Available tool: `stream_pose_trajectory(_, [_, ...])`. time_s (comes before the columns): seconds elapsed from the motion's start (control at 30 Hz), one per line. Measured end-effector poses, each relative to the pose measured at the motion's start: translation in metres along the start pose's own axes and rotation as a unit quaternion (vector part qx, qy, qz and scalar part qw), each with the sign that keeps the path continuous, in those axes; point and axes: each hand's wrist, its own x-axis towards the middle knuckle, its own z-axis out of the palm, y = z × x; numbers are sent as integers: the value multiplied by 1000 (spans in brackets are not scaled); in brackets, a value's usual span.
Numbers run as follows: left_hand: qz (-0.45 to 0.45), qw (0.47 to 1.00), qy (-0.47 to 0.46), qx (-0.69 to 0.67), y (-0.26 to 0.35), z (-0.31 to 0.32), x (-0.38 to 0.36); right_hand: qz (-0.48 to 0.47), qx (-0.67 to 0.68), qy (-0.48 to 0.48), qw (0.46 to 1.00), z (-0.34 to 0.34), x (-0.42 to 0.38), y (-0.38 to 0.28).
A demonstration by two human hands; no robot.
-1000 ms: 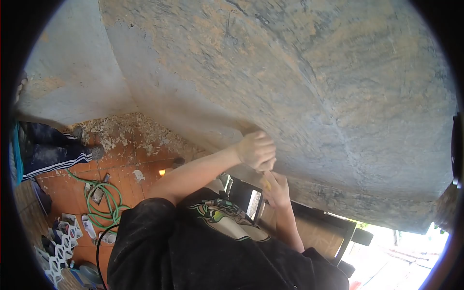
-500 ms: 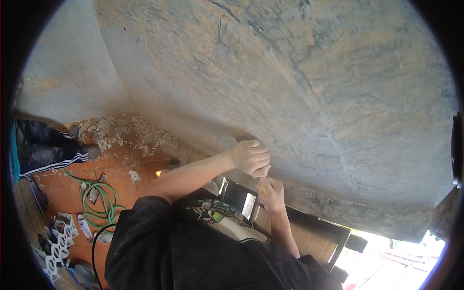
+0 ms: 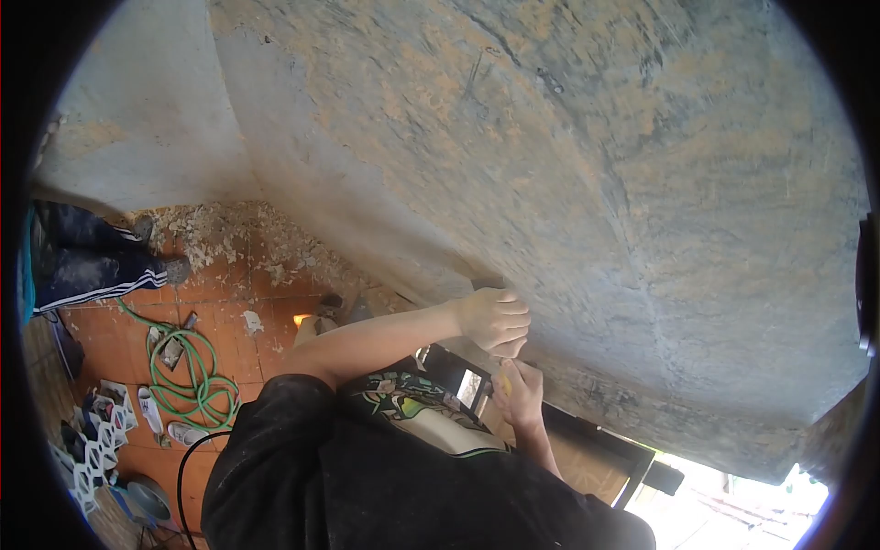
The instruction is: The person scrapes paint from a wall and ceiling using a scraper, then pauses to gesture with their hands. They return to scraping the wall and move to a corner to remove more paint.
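My left hand point(image 3: 495, 323) is closed in a fist close against the grey, scraped wall point(image 3: 587, 238). Just beyond its knuckles a small dark flat edge point(image 3: 486, 283) rests at the wall; it may be a tool's blade. My right hand point(image 3: 518, 392) is wrapped round a yellow handle point(image 3: 506, 383), directly below my left hand and nearly touching it. The part of the tool between the hands is mostly covered, so what my left fingers grip cannot be made out.
Another person's legs point(image 3: 92, 261) in dark striped trousers are at the left. Plaster flakes point(image 3: 229, 240) and a coiled green hose point(image 3: 191, 380) lie on the orange tiles. Shoes point(image 3: 149, 410) and a white rack point(image 3: 92, 458) stand lower left. A dark frame point(image 3: 596, 440) is behind my right arm.
Both hands have shifted slightly right and down in the view, still close together. The wall and floor have also shifted as the camera moved.
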Motion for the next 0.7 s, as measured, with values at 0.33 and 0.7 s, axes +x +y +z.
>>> stream_pose_trajectory(0.33, [-21,993,-53,100,-61,-90,-19,21,85,-87,992,85,58,-10])
stream_pose_trajectory(0.7, [-44,993,-26,104,-47,-59,-36,30,-7,-46,998,64,48,-29])
